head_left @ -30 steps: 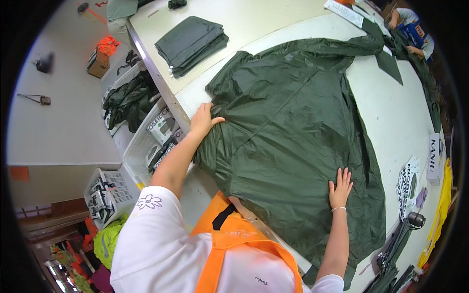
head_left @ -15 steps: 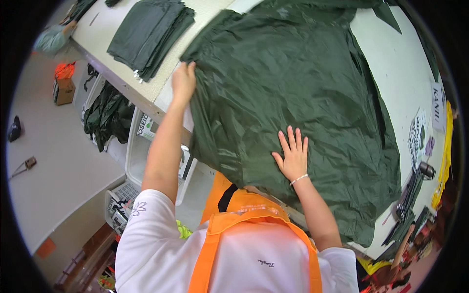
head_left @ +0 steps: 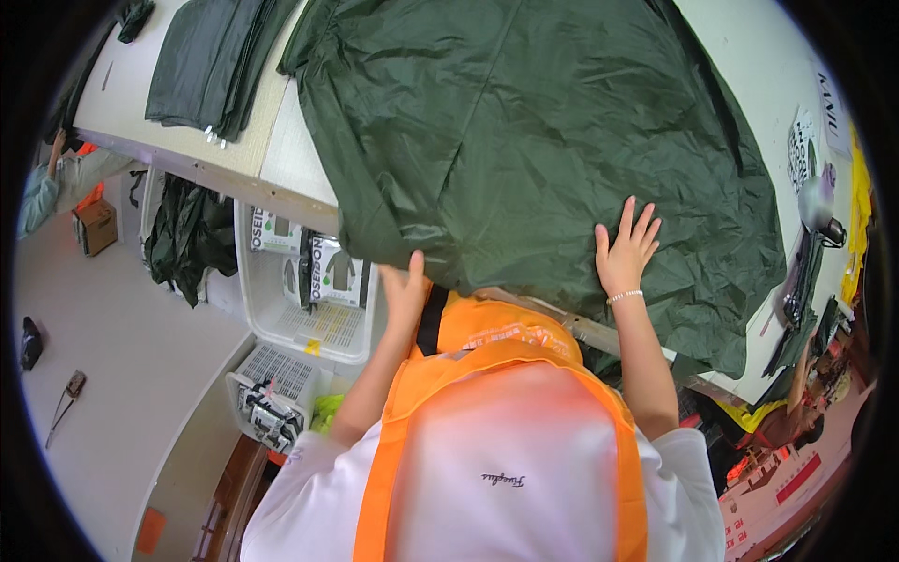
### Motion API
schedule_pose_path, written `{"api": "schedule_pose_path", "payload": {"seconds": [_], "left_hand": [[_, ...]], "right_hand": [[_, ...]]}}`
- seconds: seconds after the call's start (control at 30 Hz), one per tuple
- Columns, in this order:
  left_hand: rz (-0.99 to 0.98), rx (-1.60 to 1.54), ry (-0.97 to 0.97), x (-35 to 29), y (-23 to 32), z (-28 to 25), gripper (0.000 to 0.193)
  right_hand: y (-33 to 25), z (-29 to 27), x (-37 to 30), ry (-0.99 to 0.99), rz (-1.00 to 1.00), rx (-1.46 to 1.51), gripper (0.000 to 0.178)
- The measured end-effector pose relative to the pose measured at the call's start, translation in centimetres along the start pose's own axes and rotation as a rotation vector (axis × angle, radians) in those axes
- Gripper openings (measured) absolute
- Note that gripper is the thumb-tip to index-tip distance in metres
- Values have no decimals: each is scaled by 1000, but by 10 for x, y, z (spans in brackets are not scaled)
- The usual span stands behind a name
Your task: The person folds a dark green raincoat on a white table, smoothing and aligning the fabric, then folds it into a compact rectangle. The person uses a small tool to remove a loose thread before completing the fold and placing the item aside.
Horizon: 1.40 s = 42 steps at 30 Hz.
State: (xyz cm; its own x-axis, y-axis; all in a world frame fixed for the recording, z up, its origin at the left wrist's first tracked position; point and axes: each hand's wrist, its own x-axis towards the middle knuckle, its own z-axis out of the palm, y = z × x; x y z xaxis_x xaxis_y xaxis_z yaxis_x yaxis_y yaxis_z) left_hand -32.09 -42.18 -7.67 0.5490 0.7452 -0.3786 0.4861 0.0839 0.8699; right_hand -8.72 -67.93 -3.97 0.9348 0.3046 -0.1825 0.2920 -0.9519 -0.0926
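Observation:
A wide, thin, shiny dark green raincoat (head_left: 524, 159) lies spread over the white table (head_left: 300, 164), creased in places and draping over the near edge. My left hand (head_left: 403, 295) is at its near left corner, thumb on top of the cloth and fingers at the hem, partly hidden and slightly blurred; it seems to pinch the edge. Flat on the cloth, further right, rests my right hand (head_left: 626, 258), fingers spread and holding nothing. A white bead bracelet circles that wrist. The far end of the raincoat runs out of view.
A stack of folded dark green pieces (head_left: 206, 70) lies at the far left of the table. Below the left edge stand a white bin (head_left: 251, 309) of packaged garments and a smaller white basket (head_left: 304, 370). A dark bottle-like object (head_left: 829, 231) stands at the right. Other people work beyond.
My left hand has come down from the raincoat's left side to its near left corner. My right hand has shifted right and slightly up. The view has moved, showing more of the bins.

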Motion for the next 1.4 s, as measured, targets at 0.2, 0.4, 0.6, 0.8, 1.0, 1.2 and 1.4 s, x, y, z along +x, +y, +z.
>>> {"api": "schedule_pose_path", "payload": {"seconds": [0.2,0.4,0.6,0.8,1.0,1.2,1.4], "left_hand": [[-193,327,107,23,-11,-47,45],[-231,-479,-17,40,43,-107,29],[17,528,387,135,-50,-204,36],[741,596,-138,-11,113,59,53],[791,1157,-240,-39,61,105,83],[565,1247,-191,-23,50,51,81],[501,1206,-254,1,55,54,83]], "right_hand": [[9,23,-1,147,-34,1,70],[7,14,-2,101,20,4,76],[55,-8,-3,-34,-160,583,58],[297,-103,-82,696,479,432,26],[552,-103,-186,206,1138,-94,46],[564,-117,-165,-767,1274,541,70],[599,-100,-143,-525,751,1071,55]]}}
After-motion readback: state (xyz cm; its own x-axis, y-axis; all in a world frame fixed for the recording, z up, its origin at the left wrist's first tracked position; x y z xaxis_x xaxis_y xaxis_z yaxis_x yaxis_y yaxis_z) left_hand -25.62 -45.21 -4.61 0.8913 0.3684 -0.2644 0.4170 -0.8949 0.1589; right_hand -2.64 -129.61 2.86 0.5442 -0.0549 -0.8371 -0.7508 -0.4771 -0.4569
